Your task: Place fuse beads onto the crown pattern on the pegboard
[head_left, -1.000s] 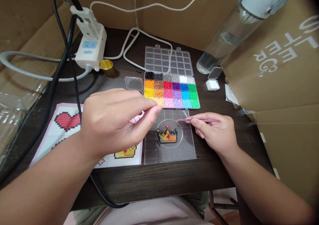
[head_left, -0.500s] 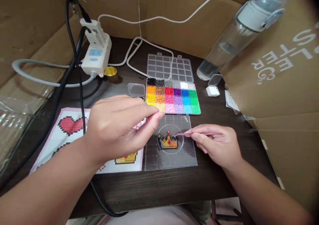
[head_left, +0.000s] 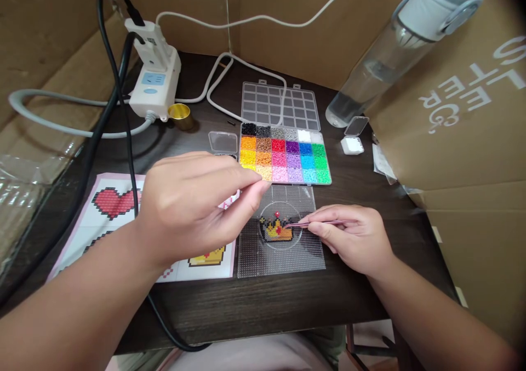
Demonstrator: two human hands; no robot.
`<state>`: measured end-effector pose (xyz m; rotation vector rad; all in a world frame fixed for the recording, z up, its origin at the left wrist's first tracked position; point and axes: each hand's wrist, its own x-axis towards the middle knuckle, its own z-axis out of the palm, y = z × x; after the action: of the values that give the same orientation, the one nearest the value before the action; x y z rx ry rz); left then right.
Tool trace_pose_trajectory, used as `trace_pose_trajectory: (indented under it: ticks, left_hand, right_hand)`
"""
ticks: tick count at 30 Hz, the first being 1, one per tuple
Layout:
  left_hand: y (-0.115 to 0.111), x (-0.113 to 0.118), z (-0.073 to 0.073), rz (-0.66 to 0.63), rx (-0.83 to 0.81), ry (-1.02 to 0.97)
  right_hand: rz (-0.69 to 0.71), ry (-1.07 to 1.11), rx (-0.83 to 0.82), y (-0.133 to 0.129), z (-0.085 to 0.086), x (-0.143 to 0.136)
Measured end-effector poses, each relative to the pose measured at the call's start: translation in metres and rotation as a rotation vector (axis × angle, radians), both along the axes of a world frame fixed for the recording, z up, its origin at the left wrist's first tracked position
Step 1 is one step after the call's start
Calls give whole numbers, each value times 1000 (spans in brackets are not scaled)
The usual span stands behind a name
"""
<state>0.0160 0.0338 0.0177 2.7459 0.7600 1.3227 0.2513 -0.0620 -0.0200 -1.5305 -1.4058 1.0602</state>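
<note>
Watching my right hand (head_left: 356, 238) grip the tweezers (head_left: 297, 225), which point left, perhaps touching the crown (head_left: 273, 233).

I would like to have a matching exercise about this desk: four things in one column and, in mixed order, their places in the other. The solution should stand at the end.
Things:
1. tweezers
2. bead crown
3. gold cup
4. water bottle

Places:
A. beside the power strip
B. near the small white box
C. in the right hand
D. on the clear pegboard

Right pairs: 1-C; 2-D; 3-A; 4-B
</note>
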Motion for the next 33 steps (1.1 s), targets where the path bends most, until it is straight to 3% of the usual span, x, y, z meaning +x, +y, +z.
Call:
trace_pose_trajectory:
  ticks: [13, 21, 29, 33]
  left_hand:
    - [-1, -1, 1, 16, 6, 15]
    - [-1, -2, -1, -10, -10, -11]
    - [6, -15, 9, 36, 51, -137]
    - [10, -17, 6, 11, 39, -149]
  right_hand:
    - [13, 17, 6, 0, -2, 1]
    - [-54, 174, -36, 2, -2, 7]
    - [-243, 322, 132, 24, -15, 21]
    - [-261, 270, 216, 40, -6, 16]
